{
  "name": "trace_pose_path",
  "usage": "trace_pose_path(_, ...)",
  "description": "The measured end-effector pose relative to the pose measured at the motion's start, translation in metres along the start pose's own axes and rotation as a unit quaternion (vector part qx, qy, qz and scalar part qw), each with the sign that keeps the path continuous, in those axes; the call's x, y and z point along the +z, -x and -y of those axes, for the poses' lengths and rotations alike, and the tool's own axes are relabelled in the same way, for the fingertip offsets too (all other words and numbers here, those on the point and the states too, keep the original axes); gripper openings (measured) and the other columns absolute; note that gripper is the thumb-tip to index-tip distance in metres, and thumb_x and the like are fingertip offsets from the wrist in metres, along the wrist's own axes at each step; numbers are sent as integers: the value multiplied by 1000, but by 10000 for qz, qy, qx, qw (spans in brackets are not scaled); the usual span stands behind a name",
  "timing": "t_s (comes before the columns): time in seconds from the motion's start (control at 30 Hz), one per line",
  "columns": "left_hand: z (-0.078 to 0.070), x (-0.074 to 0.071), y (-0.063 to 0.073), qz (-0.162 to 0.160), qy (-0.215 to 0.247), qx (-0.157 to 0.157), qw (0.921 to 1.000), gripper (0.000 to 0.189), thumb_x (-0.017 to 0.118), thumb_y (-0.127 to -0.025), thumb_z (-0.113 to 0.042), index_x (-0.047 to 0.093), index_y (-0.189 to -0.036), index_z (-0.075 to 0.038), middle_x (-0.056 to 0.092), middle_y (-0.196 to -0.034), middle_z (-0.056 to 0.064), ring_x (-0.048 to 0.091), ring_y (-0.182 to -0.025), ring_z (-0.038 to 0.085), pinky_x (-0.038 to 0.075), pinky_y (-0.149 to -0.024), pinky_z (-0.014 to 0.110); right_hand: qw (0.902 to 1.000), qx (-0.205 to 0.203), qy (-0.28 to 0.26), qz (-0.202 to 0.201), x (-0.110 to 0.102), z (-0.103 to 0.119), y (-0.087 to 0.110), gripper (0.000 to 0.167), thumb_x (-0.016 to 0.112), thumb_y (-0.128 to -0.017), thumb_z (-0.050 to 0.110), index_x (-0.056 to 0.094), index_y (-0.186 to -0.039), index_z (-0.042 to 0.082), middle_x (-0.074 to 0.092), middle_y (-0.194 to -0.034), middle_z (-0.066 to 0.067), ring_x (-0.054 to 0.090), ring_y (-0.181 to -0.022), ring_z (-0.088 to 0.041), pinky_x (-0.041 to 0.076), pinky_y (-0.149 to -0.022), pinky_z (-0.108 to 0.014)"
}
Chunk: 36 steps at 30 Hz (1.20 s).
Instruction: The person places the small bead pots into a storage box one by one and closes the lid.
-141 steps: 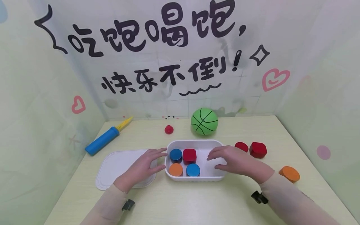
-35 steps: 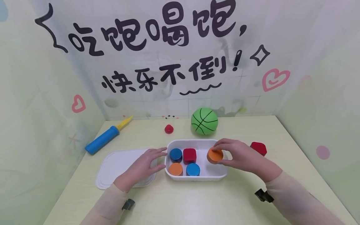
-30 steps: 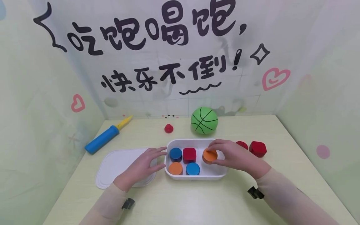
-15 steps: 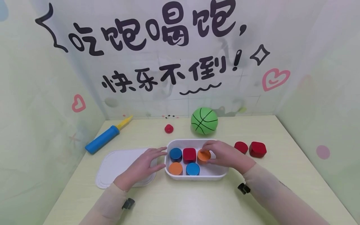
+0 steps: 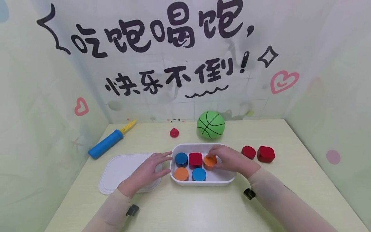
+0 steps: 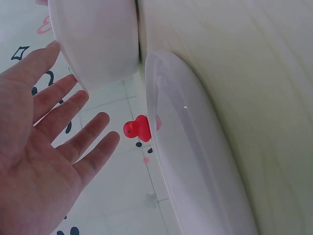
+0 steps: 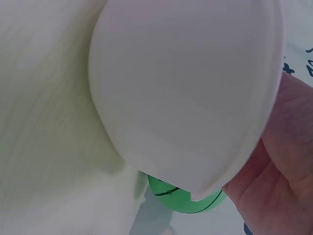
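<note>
In the head view, my right hand point(image 5: 229, 158) pinches an orange round block point(image 5: 210, 162) inside a white box point(image 5: 203, 183). That block stands just right of a red square block point(image 5: 195, 160). A blue round block point(image 5: 181, 159), another orange round block point(image 5: 181, 174) and a lighter blue round block point(image 5: 199, 174) are also in the box. My left hand point(image 5: 147, 172) has its fingers extended at the box's left end, above a white lid point(image 5: 124, 170). In the right wrist view, the box wall point(image 7: 186, 88) hides my right fingertips and the held block.
Two red blocks, one round point(image 5: 248, 152) and one squarish point(image 5: 266, 154), lie right of the box. Behind it are a green ball point(image 5: 211, 125) and a small red rubber duck point(image 6: 138, 129). A blue pump point(image 5: 105, 144) with a yellow nozzle lies at the far left.
My right hand, earlier holding nothing, has picked up the orange block from the table's right side and carried it left into the box, against the red block's side. My left hand has stayed put.
</note>
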<state>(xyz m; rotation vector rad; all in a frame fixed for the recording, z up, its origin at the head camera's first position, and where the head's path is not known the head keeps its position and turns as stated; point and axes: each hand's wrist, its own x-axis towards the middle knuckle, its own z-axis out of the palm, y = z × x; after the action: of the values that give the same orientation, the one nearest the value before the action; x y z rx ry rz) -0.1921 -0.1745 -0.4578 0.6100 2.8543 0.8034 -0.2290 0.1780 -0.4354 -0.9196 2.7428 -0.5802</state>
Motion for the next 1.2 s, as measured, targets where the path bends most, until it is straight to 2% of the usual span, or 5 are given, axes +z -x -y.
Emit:
trace_pose_path(0.27,1,1,0,-32,-38,50,10000,58,76,-92,-48,59,-146,-35,46,-160,-14,44,-148,23,50,-111,55,9999,115,-21,-25,1,1,3,44,89,-82,20,75,-124,17,69,-124,-3,64,-114,-21,61,-95,-39)
trace_pose_path(0.6,1,1,-1,14,-61,-12,10000,58,76,-92,-49,59,-146,-36,45,-160,-16,44,-147,21,50,-111,53,9980,134,-323,-518,-21,-9,33,47,86,-85,18,71,-129,15,67,-134,-6,64,-123,-30,61,-94,-46)
trace_pose_path(0.73,0,1,-2,13,-51,-18,10000,58,76,-92,-49,59,-146,-36,45,-160,-16,44,-147,22,50,-111,54,9964,140,-237,-799,-30,-17,50,42,85,-86,18,73,-126,17,69,-130,-5,65,-119,-29,62,-92,-44)
trace_pose_path(0.97,-1,1,-1,1,-39,-39,10000,58,77,-91,-48,60,-145,-35,46,-160,-15,44,-147,23,50,-111,55,9872,-204,-27,-1584,-36,-40,80,33,85,-85,10,76,-117,13,72,-120,-1,65,-88,-14,61,-74,-28)
trace_pose_path(1.2,-1,0,1,-8,-9,-63,10000,58,76,-91,-49,60,-145,-35,46,-160,-15,44,-147,23,50,-111,55,9785,-233,191,-2039,-44,-66,109,33,86,-81,3,77,-111,13,73,-112,0,64,-87,-9,59,-70,-25)
